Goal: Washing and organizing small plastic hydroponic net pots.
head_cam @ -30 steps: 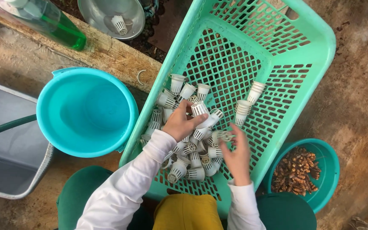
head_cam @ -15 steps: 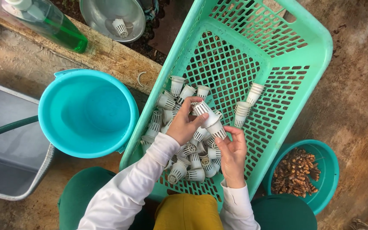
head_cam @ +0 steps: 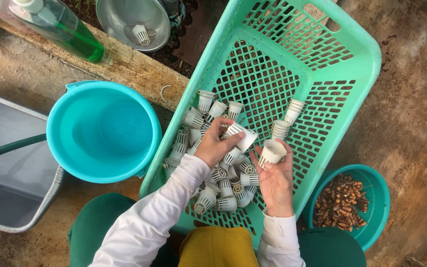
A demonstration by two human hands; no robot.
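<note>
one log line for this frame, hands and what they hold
left hand: holds white net cup | right hand: holds white net cup | over: green basket

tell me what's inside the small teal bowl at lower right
The small teal bowl holds a heap of brown, knobbly root-like pieces. Its bottom is covered by the heap, and its near edge sits behind the person's green-clad knee.

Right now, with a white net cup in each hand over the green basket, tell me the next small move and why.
Probably slide the cup in the right hand onto the short stacks of white cups by the basket wall. That cup sits loose and upright in the palm, closest to the stacks, while the left hand holds its cup over the loose pile.
</note>
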